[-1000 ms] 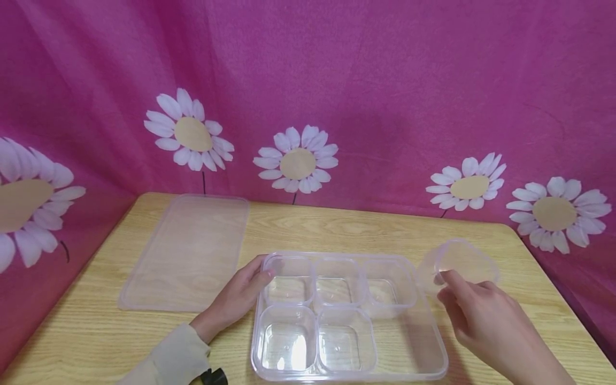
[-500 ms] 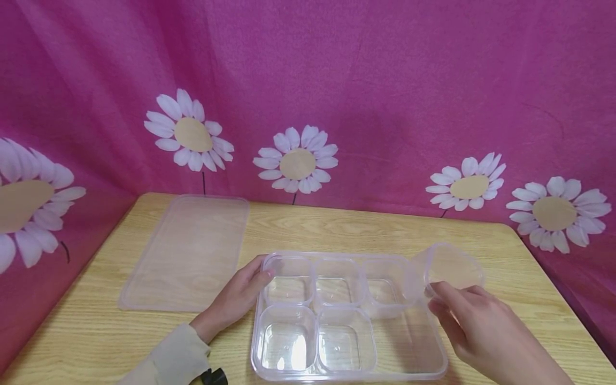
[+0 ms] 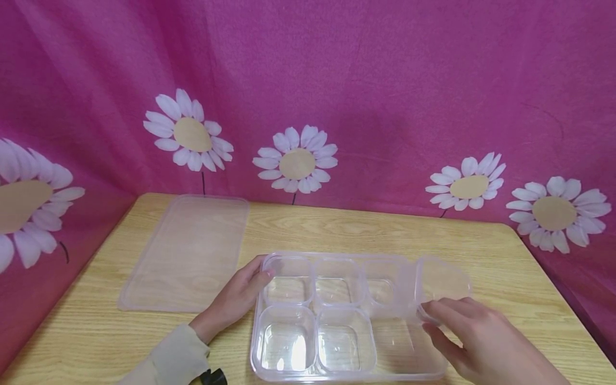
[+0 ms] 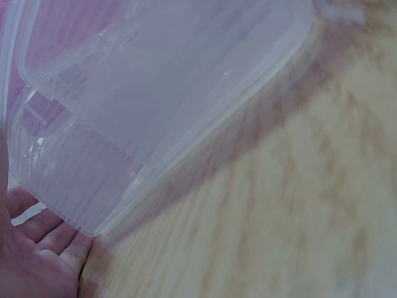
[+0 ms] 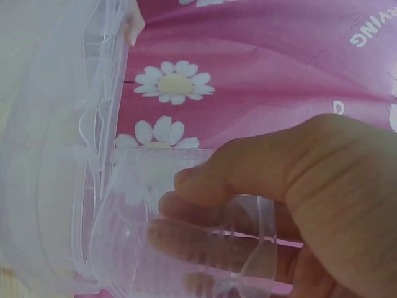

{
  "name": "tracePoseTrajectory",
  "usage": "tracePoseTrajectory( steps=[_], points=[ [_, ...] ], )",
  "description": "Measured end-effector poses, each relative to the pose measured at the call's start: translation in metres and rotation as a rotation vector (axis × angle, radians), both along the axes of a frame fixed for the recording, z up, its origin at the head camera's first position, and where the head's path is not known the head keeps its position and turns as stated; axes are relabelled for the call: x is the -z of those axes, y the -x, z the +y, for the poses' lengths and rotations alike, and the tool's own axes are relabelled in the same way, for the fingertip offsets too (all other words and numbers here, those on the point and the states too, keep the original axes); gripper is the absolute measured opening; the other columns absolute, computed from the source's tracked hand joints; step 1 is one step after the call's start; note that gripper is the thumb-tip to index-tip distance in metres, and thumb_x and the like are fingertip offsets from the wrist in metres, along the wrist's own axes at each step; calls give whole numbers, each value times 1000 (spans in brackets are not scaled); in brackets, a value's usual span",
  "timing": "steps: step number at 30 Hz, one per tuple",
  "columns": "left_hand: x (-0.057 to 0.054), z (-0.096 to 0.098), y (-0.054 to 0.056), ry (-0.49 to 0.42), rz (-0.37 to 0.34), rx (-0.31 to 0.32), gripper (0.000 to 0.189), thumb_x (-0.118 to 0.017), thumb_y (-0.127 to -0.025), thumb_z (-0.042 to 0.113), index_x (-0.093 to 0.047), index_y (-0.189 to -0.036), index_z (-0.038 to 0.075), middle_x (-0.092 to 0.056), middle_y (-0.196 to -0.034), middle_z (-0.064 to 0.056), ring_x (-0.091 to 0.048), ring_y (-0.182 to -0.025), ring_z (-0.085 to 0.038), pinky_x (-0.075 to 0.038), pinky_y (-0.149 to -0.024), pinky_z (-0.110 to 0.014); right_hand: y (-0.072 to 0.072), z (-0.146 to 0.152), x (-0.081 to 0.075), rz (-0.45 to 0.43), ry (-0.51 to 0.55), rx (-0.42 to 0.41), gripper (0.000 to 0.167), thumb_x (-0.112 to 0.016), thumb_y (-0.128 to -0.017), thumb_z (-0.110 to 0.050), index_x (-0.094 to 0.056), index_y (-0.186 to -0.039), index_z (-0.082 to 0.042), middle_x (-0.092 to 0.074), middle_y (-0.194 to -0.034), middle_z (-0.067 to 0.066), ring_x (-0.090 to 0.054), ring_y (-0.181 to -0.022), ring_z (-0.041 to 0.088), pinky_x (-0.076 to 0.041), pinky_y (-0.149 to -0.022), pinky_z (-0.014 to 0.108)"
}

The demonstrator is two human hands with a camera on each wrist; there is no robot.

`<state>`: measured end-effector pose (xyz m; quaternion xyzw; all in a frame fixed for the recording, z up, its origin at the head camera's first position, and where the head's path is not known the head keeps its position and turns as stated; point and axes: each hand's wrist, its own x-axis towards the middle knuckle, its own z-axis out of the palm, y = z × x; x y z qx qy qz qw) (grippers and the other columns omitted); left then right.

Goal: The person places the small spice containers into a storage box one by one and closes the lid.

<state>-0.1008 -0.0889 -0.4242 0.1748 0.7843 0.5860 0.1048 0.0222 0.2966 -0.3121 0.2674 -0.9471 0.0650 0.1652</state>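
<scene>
A large clear plastic container (image 3: 418, 361) stands on the table with several small clear boxes (image 3: 339, 342) inside; its front right part shows a bare bottom. My left hand (image 3: 239, 295) grips its back left corner, thumb on the rim; in the left wrist view the fingers of that hand (image 4: 46, 261) lie against its outer wall. Tilted over the right side of the container is another small clear box (image 3: 445, 278). My right hand (image 3: 474, 331) pinches its rim; in the right wrist view the fingers show through the wall of this box (image 5: 124, 242).
A flat translucent lid (image 3: 187, 256) lies on the wooden table (image 3: 308, 222) at the left. Pink cloth (image 3: 375, 80) with printed daisies hangs behind and at the sides. A black object (image 3: 214, 377) is by the left sleeve (image 3: 168, 355).
My right hand has moved the small box left and nearer to me, from beside the container to over its right side. My left hand has stayed at the corner.
</scene>
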Motion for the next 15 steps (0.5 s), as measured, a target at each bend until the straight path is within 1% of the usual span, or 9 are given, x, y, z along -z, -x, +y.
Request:
tracePoseTrajectory(
  steps=[2, 3, 5, 8, 9, 10, 12, 15],
  points=[
    [0, 0, 0, 5, 5, 0, 43, -45, -111, 32, -50, -149, 12, -61, -147, -11, -53, -141, -29, -39, -122, -53, -1, 0, 1, 9, 12, -18, 22, -81, -87, -43, -73, -105, -33, -71, -92, -25, -58, -76, -6, -55, -68, 10],
    [0, 0, 0, 6, 5, 0, 43, -45, -111, 32, -51, -149, 12, -61, -147, -11, -53, -140, -29, -40, -122, -53, -2, 0, 1, 14, 16, -25, 21, -74, -91, -49, -73, -105, -33, -71, -92, -25, -59, -76, -6, -53, -69, 8],
    [0, 0, 0, 7, 5, -2, 43, -45, -111, 32, -51, -149, 13, -61, -147, -11, -53, -140, -28, -40, -122, -52, -3, 0, 2, 18, 31, -45, 32, -57, -96, -58, -74, -104, -33, -71, -91, -25, -59, -75, -5, -51, -69, 5],
    [-1, 0, 0, 6, 2, 2, 43, -44, -111, 32, -50, -149, 13, -60, -148, -10, -52, -141, -27, -39, -123, -52, -4, -1, 3, -5, 40, -58, 21, -74, -92, -48, -74, -104, -31, -72, -89, -25, -57, -74, -7, -50, -66, 5],
    [-1, 0, 0, 5, 3, 2, 43, -44, -111, 32, -51, -149, 13, -61, -148, -10, -52, -141, -28, -39, -123, -52, -5, -1, 3, -20, 38, -58, 21, -81, -88, -42, -75, -105, -31, -72, -88, -25, -56, -73, -8, -50, -65, 6],
    [-1, 0, 0, 7, 7, 4, 43, -44, -111, 32, -50, -149, 13, -60, -148, -10, -52, -142, -28, -38, -123, -52, -5, -2, 3, -31, 35, -58, 23, -84, -86, -39, -75, -105, -30, -72, -88, -24, -55, -73, -9, -50, -65, 6],
    [-1, -1, 0, 4, 14, 9, 43, -44, -112, 32, -50, -149, 12, -60, -148, -11, -52, -142, -29, -38, -123, -53, -5, -2, 3, -42, 38, -75, 28, -88, -81, -32, -75, -106, -28, -73, -87, -23, -54, -71, -10, -50, -63, 6],
    [0, -1, 0, 3, 17, 14, 43, -44, -112, 31, -50, -149, 11, -60, -148, -12, -52, -142, -30, -37, -123, -54, -6, -4, 3, -59, 54, -98, 25, -85, -86, -34, -74, -107, -27, -73, -86, -21, -54, -69, -11, -49, -64, 4]
  ],
)
